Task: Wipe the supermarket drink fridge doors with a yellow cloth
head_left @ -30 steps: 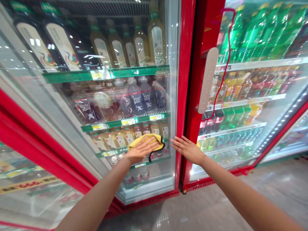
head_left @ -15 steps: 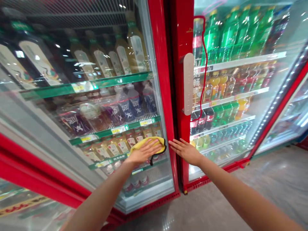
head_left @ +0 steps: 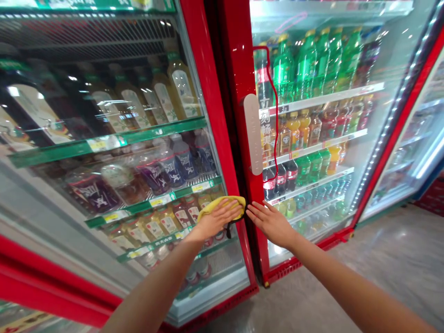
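My left hand lies with fingers extended on a yellow cloth, holding it against the glass door of the left fridge. The cloth has a dark edge and a dark tab hanging below, and its right end reaches the door's red frame. To the right, my right hand is open and empty, its fingers stretched toward that frame. It hovers in front of the right fridge's red door edge; whether the fingertips touch anything, I cannot tell.
A long pale handle is mounted on the right fridge's red frame. Shelves of green bottles show behind its glass. Juice bottles and purple-labelled drinks stand inside the left fridge. Grey floor lies at lower right.
My left hand and the yellow cloth have slid right across the glass onto the frame's edge. My right hand remains open beside it. The view has turned slightly right and up.
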